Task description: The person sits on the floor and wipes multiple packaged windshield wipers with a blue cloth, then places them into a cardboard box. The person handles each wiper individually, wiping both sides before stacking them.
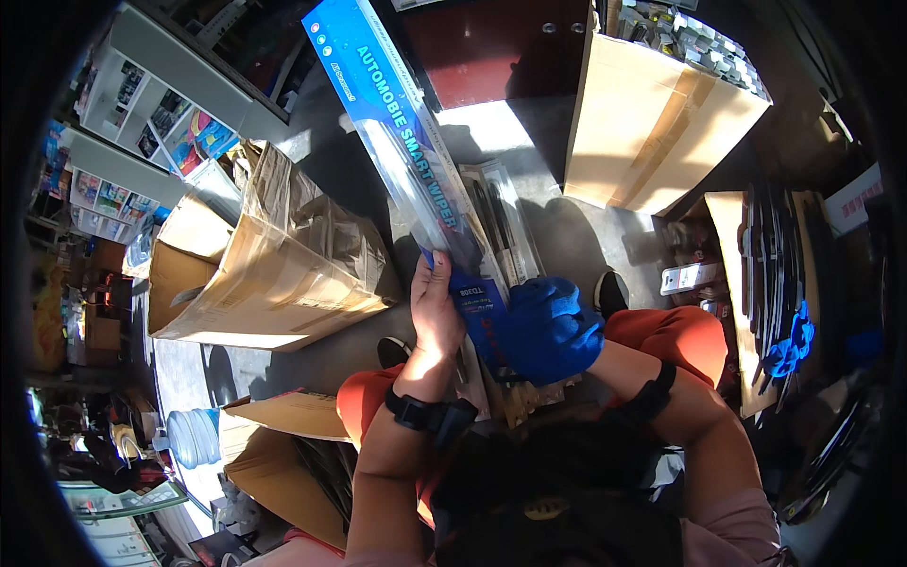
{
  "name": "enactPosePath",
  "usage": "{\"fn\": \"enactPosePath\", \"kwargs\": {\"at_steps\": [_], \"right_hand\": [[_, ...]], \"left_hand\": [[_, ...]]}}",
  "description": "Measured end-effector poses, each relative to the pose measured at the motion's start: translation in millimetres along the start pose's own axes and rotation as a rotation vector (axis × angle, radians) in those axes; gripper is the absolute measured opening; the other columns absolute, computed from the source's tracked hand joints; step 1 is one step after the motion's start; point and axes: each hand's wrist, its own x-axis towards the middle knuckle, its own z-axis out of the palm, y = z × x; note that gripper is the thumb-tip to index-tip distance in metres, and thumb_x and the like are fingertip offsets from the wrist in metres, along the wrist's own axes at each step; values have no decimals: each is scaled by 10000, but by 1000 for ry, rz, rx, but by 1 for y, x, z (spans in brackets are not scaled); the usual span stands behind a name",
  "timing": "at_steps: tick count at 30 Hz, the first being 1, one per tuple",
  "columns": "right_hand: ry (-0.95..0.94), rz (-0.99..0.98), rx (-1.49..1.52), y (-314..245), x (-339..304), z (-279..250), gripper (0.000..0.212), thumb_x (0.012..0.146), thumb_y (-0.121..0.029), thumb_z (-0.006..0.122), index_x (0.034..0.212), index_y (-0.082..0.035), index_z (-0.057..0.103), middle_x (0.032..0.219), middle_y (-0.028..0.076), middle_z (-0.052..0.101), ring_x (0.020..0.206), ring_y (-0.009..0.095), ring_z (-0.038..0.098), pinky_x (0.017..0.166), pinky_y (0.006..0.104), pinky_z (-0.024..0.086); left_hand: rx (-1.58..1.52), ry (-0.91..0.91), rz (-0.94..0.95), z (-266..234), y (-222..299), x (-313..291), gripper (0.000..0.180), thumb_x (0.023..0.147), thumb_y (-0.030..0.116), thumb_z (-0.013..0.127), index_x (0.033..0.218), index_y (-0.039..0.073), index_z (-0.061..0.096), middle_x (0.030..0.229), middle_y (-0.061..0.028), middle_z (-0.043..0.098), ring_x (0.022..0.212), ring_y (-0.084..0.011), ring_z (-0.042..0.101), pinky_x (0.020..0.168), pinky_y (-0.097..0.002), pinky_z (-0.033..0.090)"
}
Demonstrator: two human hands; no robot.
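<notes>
A long, flat, blue and clear wiper blade package [402, 123] slants up and to the left in front of me. My left hand [437, 307] is bare and closed round its left edge near the lower end, thumb lying on the front. At the lower right edge of the package, my right hand [557, 331] is closed in a bunched blue cloth [553, 317], which hides its fingers and covers part of the package. Behind it, more long clear packs with dark strips [501, 222] lie near the floor between my feet.
A torn, open cardboard box [274, 274] stands to the left, with another box [283, 477] at lower left. A tall carton [661, 123] stands at far right. Dark strips [770, 274] lean on cardboard at right. Blue water bottle [194, 437] and shelves [142, 109] are left.
</notes>
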Motion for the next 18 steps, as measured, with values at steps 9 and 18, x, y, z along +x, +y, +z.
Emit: {"fn": "enactPosePath", "kwargs": {"at_steps": [9, 18], "right_hand": [[-302, 440, -176, -5, 1, 32, 418, 799, -265, 660, 1132, -29, 573, 1032, 155, 638, 847, 257, 636, 701, 344, 522], [-560, 89, -542, -37, 1, 23, 217, 781, -189, 611, 920, -33, 667, 844, 176, 605, 795, 308, 615, 655, 418, 511]], "left_hand": [[-73, 33, -43, -24, 28, 17, 427, 1001, 358, 438, 1213, 1, 536, 1109, -94, 637, 976, -192, 615, 895, -325, 479], [-206, 90, -37, -45, 47, 27, 412, 981, 383, 473, 1171, 30, 569, 1057, -83, 654, 933, -207, 638, 830, -348, 529]]}}
